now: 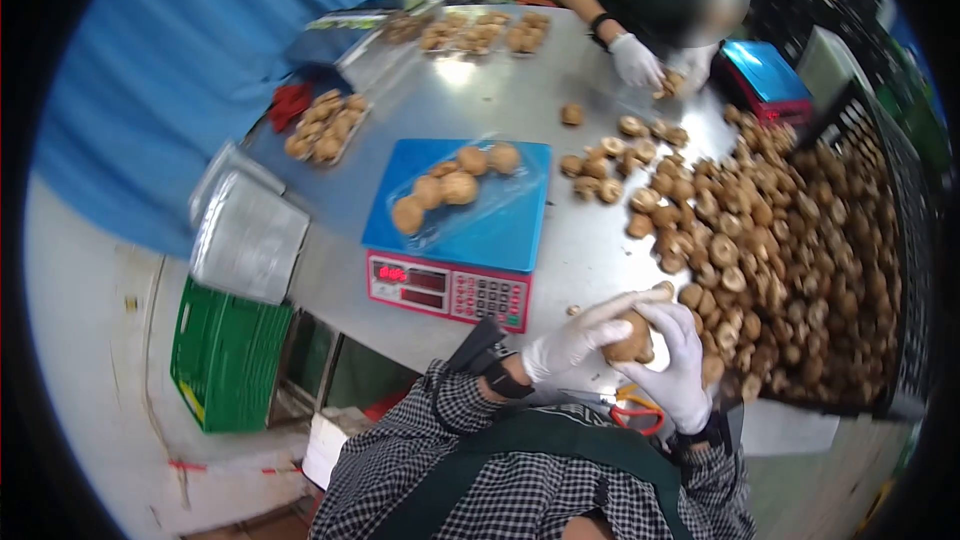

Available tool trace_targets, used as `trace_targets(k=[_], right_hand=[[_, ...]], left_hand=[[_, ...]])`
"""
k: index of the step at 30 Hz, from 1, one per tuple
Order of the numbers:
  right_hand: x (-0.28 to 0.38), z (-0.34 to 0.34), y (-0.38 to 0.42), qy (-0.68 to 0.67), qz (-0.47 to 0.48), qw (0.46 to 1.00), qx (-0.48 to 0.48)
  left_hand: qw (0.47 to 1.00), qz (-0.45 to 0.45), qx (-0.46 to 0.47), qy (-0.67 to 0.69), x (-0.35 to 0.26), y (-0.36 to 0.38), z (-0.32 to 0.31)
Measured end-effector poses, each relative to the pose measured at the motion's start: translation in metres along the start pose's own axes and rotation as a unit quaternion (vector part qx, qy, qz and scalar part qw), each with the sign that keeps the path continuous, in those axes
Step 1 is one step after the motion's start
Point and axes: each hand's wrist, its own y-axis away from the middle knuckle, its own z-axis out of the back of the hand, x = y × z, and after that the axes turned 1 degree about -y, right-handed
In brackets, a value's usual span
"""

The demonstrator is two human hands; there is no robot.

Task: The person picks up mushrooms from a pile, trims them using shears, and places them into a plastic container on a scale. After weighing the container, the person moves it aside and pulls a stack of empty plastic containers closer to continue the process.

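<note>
Between my white-gloved hands, close to the table's near edge, is a brown shiitake mushroom (630,342). My left hand (580,338) grips it from the left, and my right hand (676,368) curls around it from the right. The glove fingers hide part of the cap. To the left, a clear plastic tray (476,212) with several mushrooms (459,188) lies slanted on the blue-topped scale (515,240), whose red digits are lit but blurred. A large heap of mushrooms (735,250) spreads just beyond and right of my right hand.
Orange-handled scissors (638,410) lie by my waist. A black crate (905,270) borders the heap. Filled trays (327,128) stand at left and back. Across the metal table (590,225), a co-worker's gloved hands (637,62) handle mushrooms beside another scale (765,75). Metal containers (250,235) jut out at left.
</note>
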Motion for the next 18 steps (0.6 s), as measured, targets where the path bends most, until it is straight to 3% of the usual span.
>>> trace_targets(k=[4,7,10,12,14,15,17,18], right_hand=[[-0.007,-0.005,0.011,-0.027,-0.034,0.999,0.015],[-0.018,0.010,0.035,-0.024,-0.127,0.990,0.060],[-0.021,0.041,0.073,0.046,-0.220,0.962,0.154],[-0.048,0.056,0.130,0.009,-0.259,0.953,0.156],[-0.019,0.080,0.135,0.169,-0.383,0.846,0.330],[-0.023,0.081,0.152,0.171,-0.383,0.845,0.331],[-0.030,0.082,0.177,0.339,-0.391,0.771,0.370],[-0.032,0.082,0.174,0.342,-0.390,0.771,0.370]], left_hand=[[1.000,-0.005,0.005,-0.006,0.021,0.009,0.007],[0.994,0.077,-0.014,-0.082,0.019,0.018,0.012],[0.987,0.080,-0.057,-0.127,0.030,0.027,0.030],[0.988,0.083,-0.078,-0.107,0.030,0.032,0.038],[0.975,0.132,-0.138,-0.111,0.024,0.034,0.049],[0.976,0.130,-0.139,-0.109,0.020,0.035,0.056],[0.939,-0.002,-0.216,-0.266,0.007,0.037,0.075],[0.903,-0.069,-0.253,-0.340,-0.001,0.039,0.086]])
